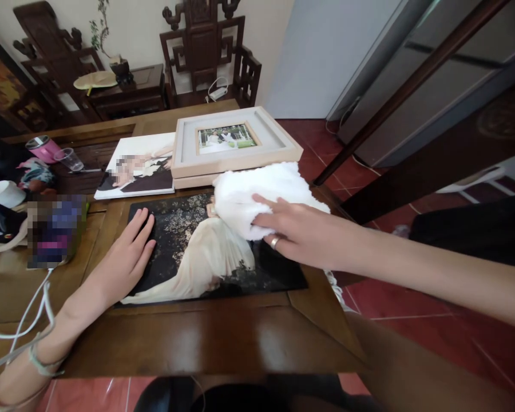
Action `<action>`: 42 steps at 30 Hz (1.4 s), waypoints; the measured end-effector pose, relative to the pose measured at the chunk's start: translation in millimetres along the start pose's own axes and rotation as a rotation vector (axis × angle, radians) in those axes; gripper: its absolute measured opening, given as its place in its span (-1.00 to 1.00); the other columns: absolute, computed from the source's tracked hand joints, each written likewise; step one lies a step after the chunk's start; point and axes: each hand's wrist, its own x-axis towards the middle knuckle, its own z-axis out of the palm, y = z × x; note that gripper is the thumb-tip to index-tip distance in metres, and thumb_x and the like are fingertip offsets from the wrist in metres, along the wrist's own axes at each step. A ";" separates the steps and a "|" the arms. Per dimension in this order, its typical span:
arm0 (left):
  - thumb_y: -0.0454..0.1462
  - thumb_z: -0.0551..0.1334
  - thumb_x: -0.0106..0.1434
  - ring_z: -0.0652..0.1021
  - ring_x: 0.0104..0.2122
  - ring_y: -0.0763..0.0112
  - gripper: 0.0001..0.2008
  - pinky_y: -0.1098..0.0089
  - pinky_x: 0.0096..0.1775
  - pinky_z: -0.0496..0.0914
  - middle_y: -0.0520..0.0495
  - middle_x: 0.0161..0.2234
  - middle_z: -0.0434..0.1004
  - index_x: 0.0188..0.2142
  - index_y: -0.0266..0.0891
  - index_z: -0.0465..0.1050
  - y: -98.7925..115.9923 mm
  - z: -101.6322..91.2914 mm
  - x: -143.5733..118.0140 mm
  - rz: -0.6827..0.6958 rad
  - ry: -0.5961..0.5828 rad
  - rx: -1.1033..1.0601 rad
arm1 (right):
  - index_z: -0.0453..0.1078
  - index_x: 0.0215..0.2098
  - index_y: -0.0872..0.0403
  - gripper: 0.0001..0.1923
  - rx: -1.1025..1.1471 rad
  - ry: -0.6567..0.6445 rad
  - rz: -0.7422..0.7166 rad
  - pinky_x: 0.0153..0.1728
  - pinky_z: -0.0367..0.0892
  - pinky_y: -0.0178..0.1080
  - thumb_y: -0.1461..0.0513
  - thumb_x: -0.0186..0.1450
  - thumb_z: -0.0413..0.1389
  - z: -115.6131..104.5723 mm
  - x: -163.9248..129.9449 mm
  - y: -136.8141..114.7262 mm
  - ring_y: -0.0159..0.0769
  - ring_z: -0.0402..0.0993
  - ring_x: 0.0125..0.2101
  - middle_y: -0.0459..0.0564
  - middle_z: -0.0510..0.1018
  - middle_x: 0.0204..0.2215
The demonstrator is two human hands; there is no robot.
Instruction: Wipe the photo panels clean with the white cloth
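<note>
A dark photo panel (175,252) showing a pale flowing gown lies flat on the wooden table (189,337). My left hand (124,257) rests on the panel's left edge, fingers stretched out. Bunched under my right hand (296,229) is a white cloth (257,191), pressed on the panel's upper right part and spreading past its edge. The fingers of that hand curl into the cloth, and a ring shows on one of them. The cloth covers part of the picture.
Behind the panel sit a framed photo (236,143) in a pale wood frame and a white-edged picture print (141,166). At left are a pink cup (43,149), a clear plastic cup (70,159), a white bowl (4,193) and a white cable (45,297). Carved chairs (203,51) stand beyond.
</note>
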 end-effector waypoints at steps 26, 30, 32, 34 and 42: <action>-0.07 -0.18 0.44 -0.06 0.38 0.10 -0.37 0.06 0.33 -0.08 -0.29 0.40 -0.14 0.34 -0.47 -0.01 -2.9 2.6 -0.6 0.016 0.001 0.016 | 0.53 -0.12 0.08 -0.60 -0.124 -0.079 -0.059 -0.18 0.51 0.12 0.40 0.08 0.12 7.4 -20.6 -44.2 0.34 0.21 0.19 0.23 0.38 0.18; -0.07 -0.18 0.44 -0.06 0.38 0.09 -0.38 0.04 0.33 -0.07 -0.27 0.41 -0.18 0.35 -0.44 -0.03 -2.3 2.9 -0.2 0.017 0.003 0.016 | 0.55 -0.22 -0.02 -0.70 0.010 -0.022 -0.204 -0.25 0.52 0.12 0.29 0.06 0.18 19.9 -66.6 -75.5 0.33 0.32 0.12 0.10 0.35 0.22; -0.07 -0.17 0.44 -0.05 0.38 0.10 -0.38 0.03 0.32 -0.06 -0.26 0.41 -0.18 0.35 -0.41 -0.05 -1.8 3.1 -0.2 0.016 0.001 0.016 | 0.54 -0.19 -0.05 -0.67 0.028 -0.018 -0.240 -0.23 0.52 0.12 0.32 0.08 0.13 19.0 -76.0 -81.5 0.25 0.35 0.11 0.04 0.37 0.21; -0.08 -0.17 0.44 -0.06 0.38 0.10 -0.39 0.03 0.32 -0.06 -0.27 0.41 -0.17 0.35 -0.41 -0.05 -1.4 2.9 -0.3 0.018 0.000 0.014 | 0.54 -0.18 -0.07 -0.61 0.034 -0.042 -0.216 -0.20 0.52 0.08 0.37 0.06 0.10 12.4 -70.3 -79.2 0.16 0.39 0.09 -0.01 0.43 0.17; -0.08 -0.17 0.44 -0.06 0.38 0.11 -0.39 0.03 0.33 -0.08 -0.27 0.41 -0.15 0.35 -0.41 -0.02 -1.9 1.9 -1.3 0.017 0.008 0.001 | 0.47 -0.01 0.06 -0.58 -0.109 -0.119 0.036 -0.28 0.50 0.11 0.41 0.23 -0.03 -11.1 6.4 -30.6 0.10 0.59 -0.23 0.26 0.50 0.02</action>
